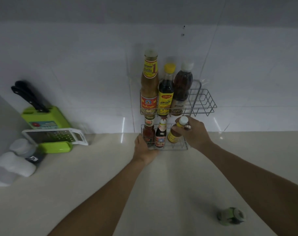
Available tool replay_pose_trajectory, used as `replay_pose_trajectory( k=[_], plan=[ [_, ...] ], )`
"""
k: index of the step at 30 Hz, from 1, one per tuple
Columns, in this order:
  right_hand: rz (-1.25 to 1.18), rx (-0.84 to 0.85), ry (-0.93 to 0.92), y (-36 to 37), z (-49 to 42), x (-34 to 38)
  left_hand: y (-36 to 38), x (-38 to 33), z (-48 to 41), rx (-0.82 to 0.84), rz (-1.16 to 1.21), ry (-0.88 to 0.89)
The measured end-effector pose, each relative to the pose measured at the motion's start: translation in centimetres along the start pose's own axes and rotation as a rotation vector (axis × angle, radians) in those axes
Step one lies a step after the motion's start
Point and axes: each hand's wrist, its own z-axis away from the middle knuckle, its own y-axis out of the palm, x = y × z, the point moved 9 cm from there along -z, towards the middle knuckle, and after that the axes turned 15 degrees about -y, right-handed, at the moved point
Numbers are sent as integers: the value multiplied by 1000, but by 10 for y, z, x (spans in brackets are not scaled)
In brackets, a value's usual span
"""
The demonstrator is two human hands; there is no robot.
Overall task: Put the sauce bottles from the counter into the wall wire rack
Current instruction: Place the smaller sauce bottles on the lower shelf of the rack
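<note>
A two-tier wall wire rack [205, 101] hangs on the white tiles. Its upper tier holds three tall bottles: a tan sauce bottle [149, 86], a dark bottle with a yellow cap [165, 97] and a brown bottle with a white cap [181, 89]. The lower tier holds a red sauce bottle [148, 133] and a dark bottle [160, 136]. My right hand [195, 133] grips a small yellow-labelled bottle [174, 134] by its white cap, tilted, inside the lower tier's right side. My left hand [144, 149] holds the lower tier's front left corner.
A small green-labelled bottle [231, 216] lies on the beige counter [93, 176] at the near right. At the left stand a green knife block [42, 114], a grater [56, 136] on a green tray and two white-capped containers [17, 160].
</note>
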Motion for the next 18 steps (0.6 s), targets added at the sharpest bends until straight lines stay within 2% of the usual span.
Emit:
replay_pose_trajectory(
  k=[6, 10, 18],
  plan=[
    [-97, -64, -48, -2, 10, 1, 21, 9, -22, 99, 75, 19],
    [-113, -146, -58, 1, 16, -2, 23, 33, -62, 33, 29, -34],
    [34, 62, 52, 34, -11, -29, 10, 18, -9, 116, -117, -141]
  ],
)
